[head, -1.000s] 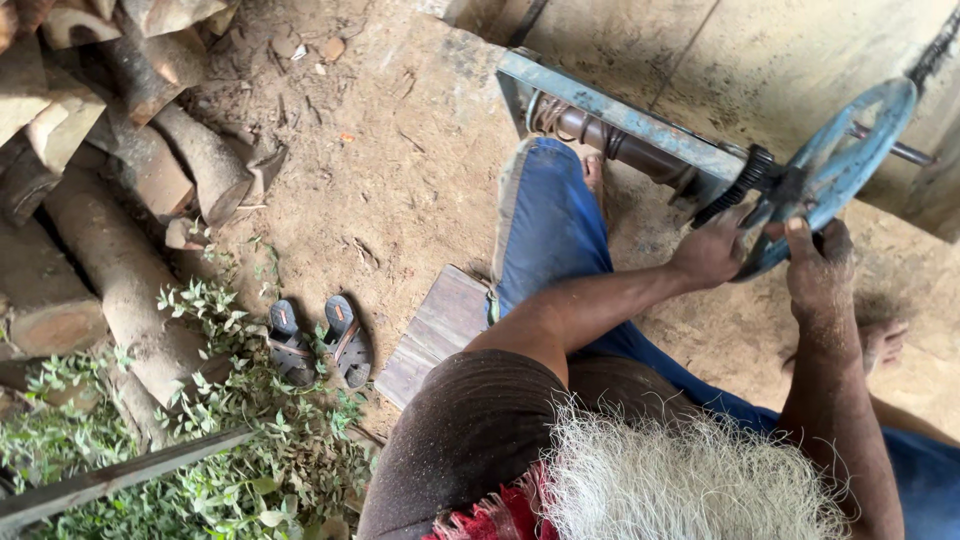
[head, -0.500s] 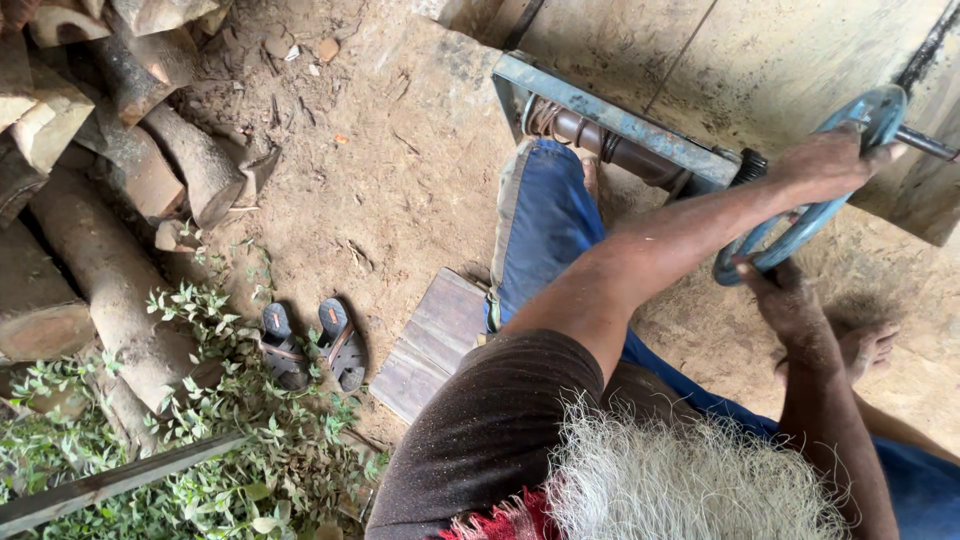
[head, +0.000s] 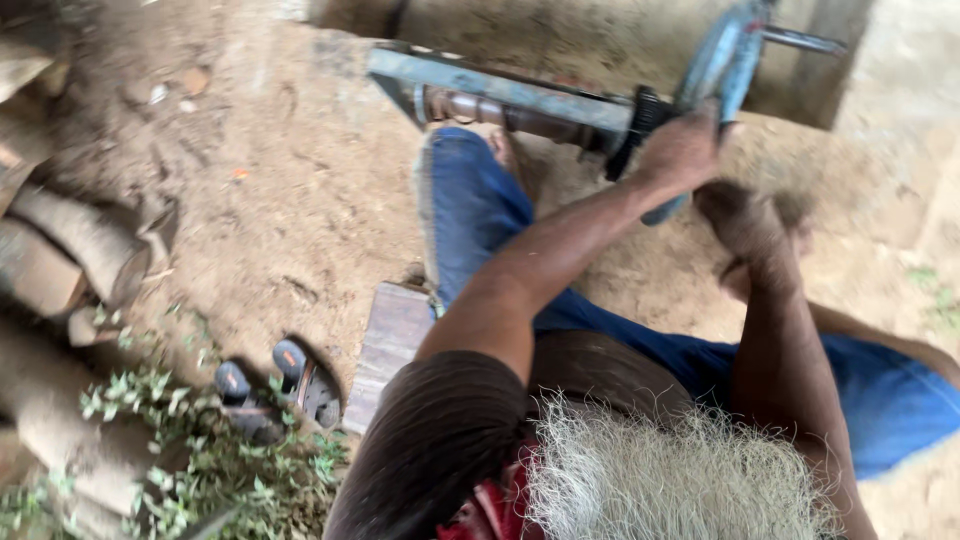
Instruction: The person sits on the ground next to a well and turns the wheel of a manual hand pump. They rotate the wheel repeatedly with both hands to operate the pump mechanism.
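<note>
One pale-blue, motion-blurred spoked wheel [head: 722,70]

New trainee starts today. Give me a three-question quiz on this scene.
1. True or false: the left hand grips the blue wheel.
2. What lies on the dirt beside the green leaves: A) sandals B) a bucket C) a hammer?
3. Fill in: the right hand sits ____ the wheel.

Key: 1 true. 2 A, the sandals. 3 below.
</note>
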